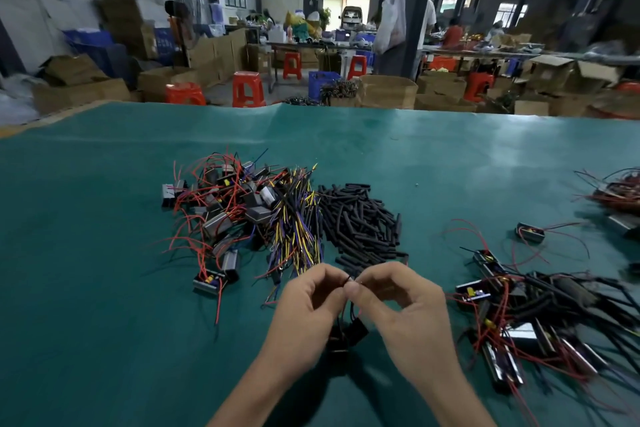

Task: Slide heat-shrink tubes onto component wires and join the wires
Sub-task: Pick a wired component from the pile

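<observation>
Low centre of frame: left hand [308,302] and right hand [398,302] raised over green table mat [104,288], fingertips pinching thin black wire ends [349,282] together; small black component [346,334] dangling beneath. Black heat-shrink tube pile [360,222] just beyond; bare mat lower left.

The single head-worn camera looked forward and down, close above the green cloth-covered table [104,218], and faced the distant workshop hall behind it.
</observation>
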The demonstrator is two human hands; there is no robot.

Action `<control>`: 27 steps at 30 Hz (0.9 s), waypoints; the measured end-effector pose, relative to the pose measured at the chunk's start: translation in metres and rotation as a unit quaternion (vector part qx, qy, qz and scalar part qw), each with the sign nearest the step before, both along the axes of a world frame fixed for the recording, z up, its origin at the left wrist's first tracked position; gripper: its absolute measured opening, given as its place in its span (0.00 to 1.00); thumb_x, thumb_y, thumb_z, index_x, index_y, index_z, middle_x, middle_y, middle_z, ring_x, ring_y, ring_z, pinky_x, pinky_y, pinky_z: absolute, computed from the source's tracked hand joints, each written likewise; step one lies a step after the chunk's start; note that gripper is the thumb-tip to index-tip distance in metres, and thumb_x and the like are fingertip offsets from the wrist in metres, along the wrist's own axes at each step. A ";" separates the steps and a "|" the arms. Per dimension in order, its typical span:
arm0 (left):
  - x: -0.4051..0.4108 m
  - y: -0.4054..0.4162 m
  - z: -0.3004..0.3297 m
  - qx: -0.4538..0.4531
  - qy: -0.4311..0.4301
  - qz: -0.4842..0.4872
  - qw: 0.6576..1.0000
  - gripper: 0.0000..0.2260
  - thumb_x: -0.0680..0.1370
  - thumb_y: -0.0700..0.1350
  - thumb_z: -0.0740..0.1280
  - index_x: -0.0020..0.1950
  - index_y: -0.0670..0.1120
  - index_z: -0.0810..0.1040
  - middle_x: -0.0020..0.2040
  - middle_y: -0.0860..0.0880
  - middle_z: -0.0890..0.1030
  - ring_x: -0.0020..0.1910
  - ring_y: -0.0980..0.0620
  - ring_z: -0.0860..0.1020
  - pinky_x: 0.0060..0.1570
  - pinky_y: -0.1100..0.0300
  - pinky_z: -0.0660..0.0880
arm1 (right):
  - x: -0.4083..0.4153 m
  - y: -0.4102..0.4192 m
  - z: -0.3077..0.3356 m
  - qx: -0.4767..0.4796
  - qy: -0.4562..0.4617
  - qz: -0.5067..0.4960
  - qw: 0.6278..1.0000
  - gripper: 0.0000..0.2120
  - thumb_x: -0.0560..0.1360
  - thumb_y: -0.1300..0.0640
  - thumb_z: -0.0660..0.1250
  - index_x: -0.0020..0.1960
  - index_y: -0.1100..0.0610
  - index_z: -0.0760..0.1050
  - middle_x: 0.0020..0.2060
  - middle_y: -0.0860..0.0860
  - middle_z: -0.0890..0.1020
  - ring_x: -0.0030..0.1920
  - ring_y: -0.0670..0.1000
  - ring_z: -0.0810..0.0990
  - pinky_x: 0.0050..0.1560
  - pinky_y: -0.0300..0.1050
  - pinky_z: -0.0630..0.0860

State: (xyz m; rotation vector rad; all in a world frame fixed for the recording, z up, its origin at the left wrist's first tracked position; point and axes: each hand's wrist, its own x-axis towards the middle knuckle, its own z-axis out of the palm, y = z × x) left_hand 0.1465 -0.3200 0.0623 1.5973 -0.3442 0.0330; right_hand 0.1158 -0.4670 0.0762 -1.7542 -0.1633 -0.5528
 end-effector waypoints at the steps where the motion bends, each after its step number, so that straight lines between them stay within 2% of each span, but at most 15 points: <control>1: -0.001 0.000 -0.003 0.004 -0.004 0.005 1.000 0.08 0.79 0.31 0.66 0.47 0.43 0.80 0.39 0.52 0.82 0.41 0.57 0.77 0.45 0.61 0.75 | 0.001 -0.001 0.000 0.000 0.006 0.009 1.000 0.07 0.72 0.58 0.80 0.42 0.51 0.83 0.35 0.50 0.85 0.35 0.50 0.82 0.40 0.46 0.79; 4: -0.007 0.001 -0.014 0.001 -0.013 0.046 0.999 0.10 0.79 0.31 0.66 0.46 0.45 0.79 0.41 0.53 0.83 0.41 0.58 0.79 0.47 0.63 0.75 | 0.004 -0.004 -0.005 -0.007 0.046 0.048 0.998 0.06 0.72 0.56 0.78 0.42 0.49 0.82 0.35 0.51 0.84 0.35 0.52 0.81 0.40 0.49 0.79; 6: -0.009 0.002 -0.019 0.033 -0.048 0.084 0.995 0.07 0.78 0.37 0.68 0.46 0.48 0.79 0.42 0.55 0.83 0.41 0.60 0.80 0.45 0.67 0.75 | 0.005 -0.004 -0.011 -0.025 0.084 0.070 0.994 0.08 0.72 0.59 0.79 0.43 0.49 0.82 0.37 0.51 0.84 0.39 0.57 0.81 0.45 0.53 0.79; 8: -0.010 0.005 -0.021 0.077 -0.083 0.110 0.987 0.03 0.75 0.43 0.68 0.46 0.51 0.79 0.43 0.57 0.84 0.43 0.59 0.82 0.46 0.67 0.75 | 0.005 -0.001 -0.016 -0.060 0.103 0.078 0.990 0.09 0.72 0.60 0.79 0.43 0.48 0.82 0.39 0.48 0.83 0.42 0.55 0.81 0.48 0.53 0.77; 11: -0.012 0.012 -0.021 0.117 -0.131 0.124 0.977 0.03 0.76 0.47 0.67 0.47 0.52 0.80 0.44 0.59 0.83 0.47 0.58 0.82 0.49 0.63 0.76 | 0.003 0.001 -0.017 -0.073 0.099 0.097 0.988 0.05 0.72 0.55 0.76 0.41 0.51 0.80 0.37 0.48 0.83 0.40 0.52 0.80 0.47 0.54 0.77; 13: -0.011 0.017 -0.021 0.159 -0.157 0.136 0.965 0.04 0.77 0.49 0.66 0.46 0.52 0.81 0.43 0.59 0.83 0.47 0.57 0.81 0.51 0.56 0.76 | 0.004 -0.002 -0.016 -0.049 0.096 0.101 0.989 0.06 0.74 0.59 0.76 0.41 0.53 0.79 0.37 0.52 0.83 0.38 0.50 0.79 0.45 0.52 0.77; 16: -0.011 0.023 -0.021 0.211 -0.174 0.144 0.951 0.05 0.77 0.47 0.67 0.42 0.50 0.81 0.39 0.59 0.82 0.43 0.57 0.80 0.50 0.49 0.76 | 0.006 -0.009 -0.015 0.064 0.110 0.094 0.987 0.07 0.76 0.66 0.72 0.42 0.59 0.77 0.40 0.63 0.82 0.43 0.52 0.82 0.47 0.46 0.77; 18: -0.013 0.023 -0.020 0.230 -0.184 0.133 0.946 0.06 0.77 0.46 0.67 0.40 0.50 0.80 0.38 0.58 0.81 0.41 0.58 0.79 0.48 0.48 0.75 | 0.007 -0.012 -0.014 0.127 0.114 0.081 0.982 0.06 0.78 0.66 0.70 0.44 0.63 0.74 0.44 0.62 0.85 0.46 0.49 0.85 0.50 0.39 0.78; 20: -0.016 0.022 -0.021 0.267 -0.204 0.120 0.934 0.05 0.76 0.47 0.67 0.41 0.50 0.80 0.39 0.58 0.81 0.42 0.58 0.78 0.49 0.49 0.74 | 0.009 -0.013 -0.015 0.160 0.110 0.052 0.980 0.05 0.79 0.65 0.69 0.45 0.62 0.74 0.47 0.57 0.87 0.48 0.48 0.85 0.53 0.38 0.79; 23: -0.018 0.023 -0.022 0.292 -0.223 0.108 0.924 0.04 0.76 0.46 0.68 0.45 0.49 0.83 0.40 0.56 0.82 0.43 0.55 0.79 0.47 0.51 0.76 | 0.011 -0.012 -0.018 0.137 0.093 -0.028 0.986 0.05 0.77 0.63 0.72 0.44 0.57 0.78 0.45 0.54 0.86 0.45 0.47 0.82 0.49 0.36 0.77; 25: -0.019 0.022 -0.022 0.289 -0.233 0.105 0.923 0.05 0.76 0.44 0.69 0.46 0.48 0.84 0.41 0.56 0.82 0.43 0.55 0.79 0.45 0.54 0.77 | 0.012 -0.012 -0.022 0.085 0.084 -0.081 0.990 0.06 0.76 0.59 0.75 0.43 0.52 0.81 0.45 0.57 0.83 0.45 0.51 0.82 0.50 0.42 0.77; 27: -0.020 0.021 -0.021 0.259 -0.222 0.108 0.934 0.04 0.75 0.43 0.70 0.45 0.49 0.85 0.40 0.57 0.82 0.42 0.59 0.79 0.45 0.60 0.76 | 0.012 -0.013 -0.024 0.056 0.075 -0.100 0.991 0.06 0.76 0.56 0.75 0.42 0.49 0.81 0.43 0.53 0.83 0.45 0.51 0.82 0.49 0.48 0.77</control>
